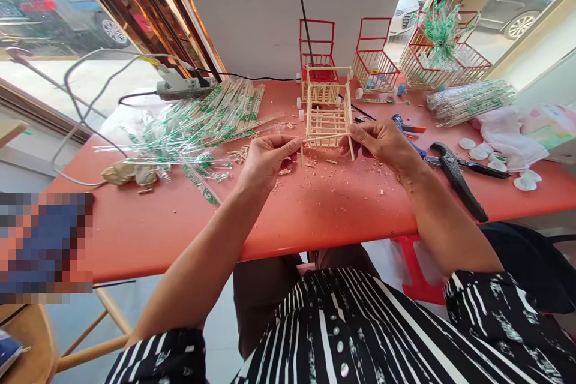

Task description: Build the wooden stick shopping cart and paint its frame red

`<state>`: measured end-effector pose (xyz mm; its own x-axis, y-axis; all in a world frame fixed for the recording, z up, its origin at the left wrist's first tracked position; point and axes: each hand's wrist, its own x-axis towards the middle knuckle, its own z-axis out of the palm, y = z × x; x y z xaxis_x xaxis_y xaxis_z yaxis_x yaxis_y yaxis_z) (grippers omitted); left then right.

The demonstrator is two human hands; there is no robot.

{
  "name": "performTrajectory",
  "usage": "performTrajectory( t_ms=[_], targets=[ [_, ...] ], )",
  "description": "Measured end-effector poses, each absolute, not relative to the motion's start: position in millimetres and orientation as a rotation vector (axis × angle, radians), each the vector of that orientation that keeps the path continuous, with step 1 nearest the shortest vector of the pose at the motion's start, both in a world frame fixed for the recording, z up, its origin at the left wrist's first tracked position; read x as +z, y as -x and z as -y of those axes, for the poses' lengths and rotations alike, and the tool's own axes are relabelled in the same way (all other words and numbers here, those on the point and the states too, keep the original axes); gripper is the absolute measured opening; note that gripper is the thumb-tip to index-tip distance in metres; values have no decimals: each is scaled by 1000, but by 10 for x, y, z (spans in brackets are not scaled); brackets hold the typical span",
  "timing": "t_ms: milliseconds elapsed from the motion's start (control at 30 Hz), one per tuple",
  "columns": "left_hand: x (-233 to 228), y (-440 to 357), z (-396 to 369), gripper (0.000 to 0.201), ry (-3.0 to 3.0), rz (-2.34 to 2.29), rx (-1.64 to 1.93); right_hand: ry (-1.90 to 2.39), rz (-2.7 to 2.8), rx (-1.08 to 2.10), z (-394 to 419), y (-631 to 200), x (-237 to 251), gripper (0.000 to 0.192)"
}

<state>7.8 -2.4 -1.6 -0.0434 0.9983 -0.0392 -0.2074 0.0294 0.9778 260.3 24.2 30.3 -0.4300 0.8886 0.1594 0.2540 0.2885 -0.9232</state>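
Nearest the camera, both forearms reached forward over the orange-red surface (315, 216), which was smooth and littered with pale wood shavings. The left hand (265, 159) and the right hand (382, 144) were both pinched closed, each gripping one end of a thin wooden stick (320, 138). The stick's long axis ran left to right between the two hands, roughly level, and lay against the near top edge of the unpainted stick frame (327, 115). Neither hand was clearly the nearer; they flanked the frame about evenly.

The frame sat directly ahead of the hands on the surface, its length running away from the person. It was an open box of slender pale rods, slatted on the sides, with bare legs projecting at the near corners.

To the right lay black-handled pliers (459, 177) and scattered white discs (488, 156) beside a crumpled white cloth (508, 132). To the left spread a loose heap of wrapped chopsticks (202, 123), glossy clear sleeves printed green.

Further back stood finished cart models (373, 63) with red frames and pale lattice baskets, and a power strip (184, 87) with trailing cables. Beyond the glass, parked cars were visible.
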Motion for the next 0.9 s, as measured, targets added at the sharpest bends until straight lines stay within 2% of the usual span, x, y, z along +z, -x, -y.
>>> performTrajectory(
  t_ms=[133,300,400,900],
  targets=[
    [-17,-88,24,37,-1021,-1110,1292,998,1938,1071,-215,-2633,336,75],
    [-22,-164,69,41,-1049,-1085,1231,981,2111,925,-223,-2606,251,53],
    [7,-195,103,42,-1042,-1087,1229,1021,2104,893,-214,-2589,241,47],
    [12,-134,78,53,-960,-999,1027,996,2098,906,-219,-2572,236,42]
  ],
)
